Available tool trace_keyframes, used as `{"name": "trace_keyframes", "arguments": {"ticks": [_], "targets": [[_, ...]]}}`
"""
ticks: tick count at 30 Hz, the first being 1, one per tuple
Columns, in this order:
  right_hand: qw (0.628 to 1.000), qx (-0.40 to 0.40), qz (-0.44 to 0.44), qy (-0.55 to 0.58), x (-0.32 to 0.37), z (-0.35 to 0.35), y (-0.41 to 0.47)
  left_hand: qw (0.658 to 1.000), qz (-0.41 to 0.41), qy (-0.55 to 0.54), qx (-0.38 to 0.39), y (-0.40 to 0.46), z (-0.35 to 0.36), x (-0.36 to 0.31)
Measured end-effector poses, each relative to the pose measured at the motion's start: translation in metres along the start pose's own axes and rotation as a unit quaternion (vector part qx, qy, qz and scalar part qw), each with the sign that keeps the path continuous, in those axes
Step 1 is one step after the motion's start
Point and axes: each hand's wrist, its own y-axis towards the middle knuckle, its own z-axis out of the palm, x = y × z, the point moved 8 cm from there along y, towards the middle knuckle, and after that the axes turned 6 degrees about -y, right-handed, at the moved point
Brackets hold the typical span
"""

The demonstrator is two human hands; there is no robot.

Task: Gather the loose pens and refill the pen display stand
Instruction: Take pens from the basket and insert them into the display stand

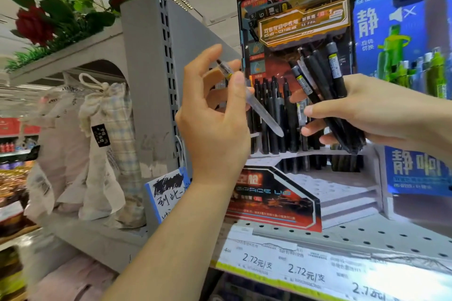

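Up close, a perforated shelf edge (367,234) carried a strip of price labels (281,264) below a person restocking pens in a shop aisle. Both forearms reached up from the near foreground. The left hand (215,115) pinched a single translucent grey pen (259,105) between thumb and fingertips, its tip slanting down and right toward the stand, the other fingers loosely curled. The right hand (362,110) gripped a bundle of black pens (325,85), fingers wrapped beneath and thumb across, the pens fanning up and left. Just behind both hands stood the pen display stand (293,19), a dark printed card unit resting on the shelf, its upper tier already holding a row of upright black pens (271,110) while its lower steps looked bare.

Trouble looked likeliest in the right hand: the bundle splayed unevenly, and any easing of the grip could have let pens slide out onto the shelf or floor. The lone pen, lightly pinched, might have snagged the crowded row and tipped its neighbours, or nudged the light card stand off its footing. Its paler barrel also suggested it could have belonged elsewhere, though that could not be confirmed. Farther left hung cloth drawstring bags (102,144), and beyond them artificial roses (34,24).
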Motion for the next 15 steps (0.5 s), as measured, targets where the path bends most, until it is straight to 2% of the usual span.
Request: {"name": "trace_keyframes", "arguments": {"ticks": [8, 15], "targets": [[1.0, -0.004, -0.001, -0.002, 0.001, -0.001, -0.002, 0.985, 0.081, 0.149, 0.03, -0.007, 0.003, 0.002], [1.0, -0.019, -0.007, -0.014, 0.002, -0.002, -0.001, 0.976, 0.094, 0.19, 0.052, -0.009, 0.011, 0.001]]}}
